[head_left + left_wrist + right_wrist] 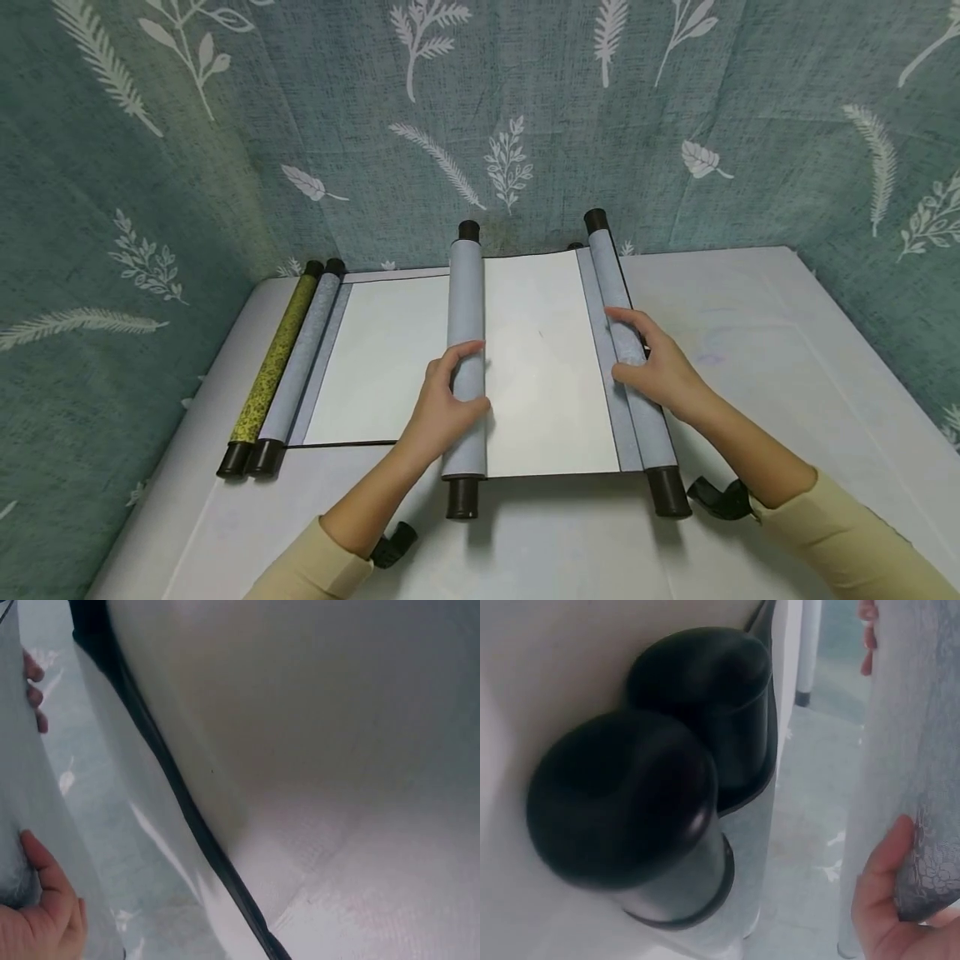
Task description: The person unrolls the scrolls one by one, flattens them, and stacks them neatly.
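A grey-blue hanging scroll (551,367) with blank white paper lies partly unrolled between my hands. My left hand (441,410) grips its left roll (467,292), thumb on the near side and fingers farther along. My right hand (663,373) holds the right roller (611,267) in the same way, with the roller tilted. Black knobs cap the roller ends. In the left wrist view the left thumb (49,885) curls round the grey roll. In the right wrist view the right thumb (885,862) presses the textured grey roller, and two black knobs (622,799) fill the left side.
Another white paper sheet (382,358) with a grey-blue roller (303,358) extends at the left, passing behind the held roll. Beside it lies a yellow-green patterned scroll (277,358). All rest on a white-covered table (780,350) before a leaf-patterned teal curtain (540,108).
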{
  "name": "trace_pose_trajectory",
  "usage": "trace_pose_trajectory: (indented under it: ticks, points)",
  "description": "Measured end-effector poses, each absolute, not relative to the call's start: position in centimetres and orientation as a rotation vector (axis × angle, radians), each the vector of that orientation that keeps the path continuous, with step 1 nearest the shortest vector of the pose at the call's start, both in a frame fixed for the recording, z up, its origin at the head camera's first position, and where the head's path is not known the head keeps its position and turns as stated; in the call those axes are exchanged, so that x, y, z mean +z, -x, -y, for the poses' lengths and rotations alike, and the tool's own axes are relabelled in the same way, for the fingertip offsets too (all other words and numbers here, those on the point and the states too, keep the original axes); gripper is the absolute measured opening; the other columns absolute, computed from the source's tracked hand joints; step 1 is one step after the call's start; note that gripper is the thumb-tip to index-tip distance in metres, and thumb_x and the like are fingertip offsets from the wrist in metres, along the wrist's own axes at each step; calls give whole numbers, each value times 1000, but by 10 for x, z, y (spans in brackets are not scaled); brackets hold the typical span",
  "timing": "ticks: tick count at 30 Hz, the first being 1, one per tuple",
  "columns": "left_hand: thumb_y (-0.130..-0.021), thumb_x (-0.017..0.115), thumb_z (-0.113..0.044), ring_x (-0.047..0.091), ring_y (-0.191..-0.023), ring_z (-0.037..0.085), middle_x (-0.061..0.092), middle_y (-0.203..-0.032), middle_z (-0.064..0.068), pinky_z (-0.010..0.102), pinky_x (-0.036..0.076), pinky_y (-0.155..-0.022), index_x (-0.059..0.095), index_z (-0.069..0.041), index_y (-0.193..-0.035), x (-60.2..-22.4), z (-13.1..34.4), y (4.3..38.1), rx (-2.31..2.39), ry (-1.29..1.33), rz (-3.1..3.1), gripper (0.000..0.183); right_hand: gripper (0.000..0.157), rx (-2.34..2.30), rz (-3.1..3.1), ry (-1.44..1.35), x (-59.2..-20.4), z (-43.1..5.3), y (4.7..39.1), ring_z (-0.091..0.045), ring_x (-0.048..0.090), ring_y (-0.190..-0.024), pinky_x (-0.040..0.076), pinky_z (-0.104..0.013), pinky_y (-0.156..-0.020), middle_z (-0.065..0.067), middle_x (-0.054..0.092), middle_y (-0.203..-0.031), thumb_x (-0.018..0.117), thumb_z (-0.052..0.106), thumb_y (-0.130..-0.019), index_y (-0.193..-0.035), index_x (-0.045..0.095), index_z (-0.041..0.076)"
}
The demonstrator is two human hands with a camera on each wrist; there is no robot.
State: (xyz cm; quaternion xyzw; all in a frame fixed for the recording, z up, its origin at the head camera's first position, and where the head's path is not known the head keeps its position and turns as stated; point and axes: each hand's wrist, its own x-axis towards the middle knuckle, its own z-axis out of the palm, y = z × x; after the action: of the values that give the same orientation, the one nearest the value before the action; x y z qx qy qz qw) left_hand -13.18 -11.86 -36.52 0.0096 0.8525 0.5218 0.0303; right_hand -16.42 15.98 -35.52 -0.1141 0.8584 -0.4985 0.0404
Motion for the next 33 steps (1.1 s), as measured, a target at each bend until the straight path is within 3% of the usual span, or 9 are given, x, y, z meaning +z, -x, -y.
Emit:
trace_pose_trajectory:
  ticks: [3, 8, 15, 18, 27, 33]
  points:
    - [-71, 56, -5, 44, -99, 28, 39, -124, 11, 33, 40, -68, 46, -38, -125, -365, 121, 133, 1632, -4, -2602, 64, 71, -1528, -2628, 354, -355, -161, 164, -31, 39, -107, 36, -40, -78, -16, 28, -144, 55, -3, -76, -141, 30, 13]
    - [-73, 54, -6, 43, -100, 27, 39, -123, 10, 35, 39, -71, 46, -38, -124, -365, 121, 134, 1635, 3, -2611, 61, 75, -1531, -2617, 336, -356, -162, 164, -33, 42, -109, 38, -42, -82, -16, 31, -142, 68, 7, -77, -140, 31, 14]
    - [-70, 77, -20, 45, -104, 27, 40, -123, 11, 39, 40, -76, 44, -35, -127, -363, 118, 134, 1559, -26, -2667, 68, 76, -1524, -2643, 359, -355, -164, 165, -34, 42, -110, 36, -45, -84, -17, 31, -142, 70, 5, -75, -140, 31, 12]
    - [-68, 78, -18, 44, -103, 28, 39, -123, 13, 40, 39, -76, 43, -33, -129, -363, 119, 135, 1543, -37, -2683, 72, 75, -1524, -2642, 368, -354, -165, 165, -34, 42, -109, 37, -44, -83, -18, 30, -141, 67, 1, -75, -140, 30, 12]
    - [-70, 63, -5, 43, -101, 29, 38, -123, 13, 35, 40, -68, 43, -33, -128, -359, 122, 136, 1559, -41, -2667, 68, 72, -1508, -2644, 357, -350, -174, 163, -36, 41, -107, 38, -43, -78, -20, 26, -142, 57, -2, -78, -142, 27, 13]
    - [-76, 53, -6, 40, -105, 29, 35, -128, 13, 38, 39, -73, 43, -34, -128, -360, 123, 136, 1601, -34, -2604, 60, 73, -1499, -2653, 323, -347, -181, 160, -35, 40, -106, 38, -40, -75, -21, 25, -142, 55, -3, -78, -143, 25, 13]
